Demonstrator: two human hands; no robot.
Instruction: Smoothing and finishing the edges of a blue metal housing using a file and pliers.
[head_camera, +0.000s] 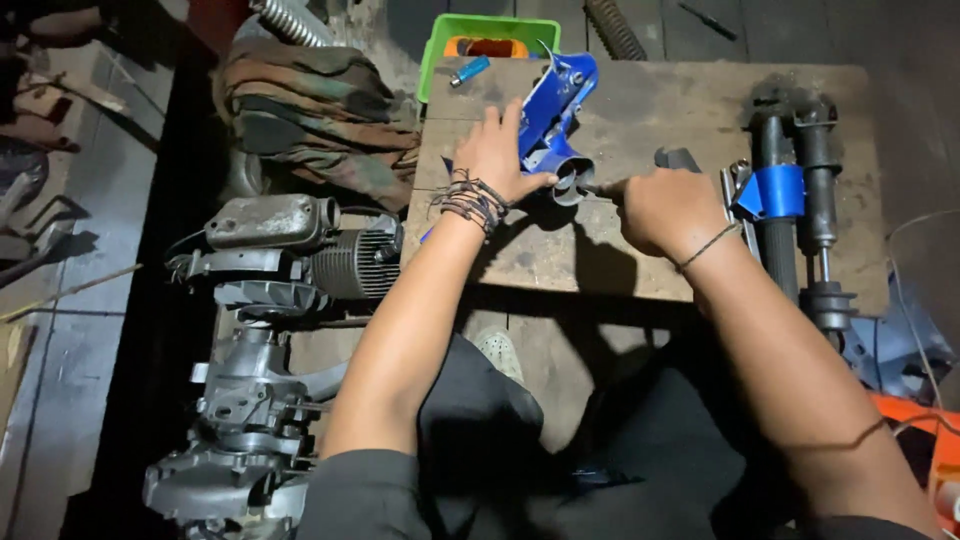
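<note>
A blue-painted metal part (553, 108) with a round tube end lies on a worn wooden board (640, 110). My left hand (497, 152) grips it from the left side, fingers wrapped on the blue body. A braided bracelet sits on that wrist. My right hand (665, 207) is closed around a small tool whose tip touches the tube end; the tool itself is mostly hidden in the fist.
A dark fork-like assembly with a blue bracket (790, 200) lies at the board's right. A small engine (270, 290) sits on the floor left. A green bin (485, 40), a blue lighter (468, 70) and folded cloth (320, 110) are behind.
</note>
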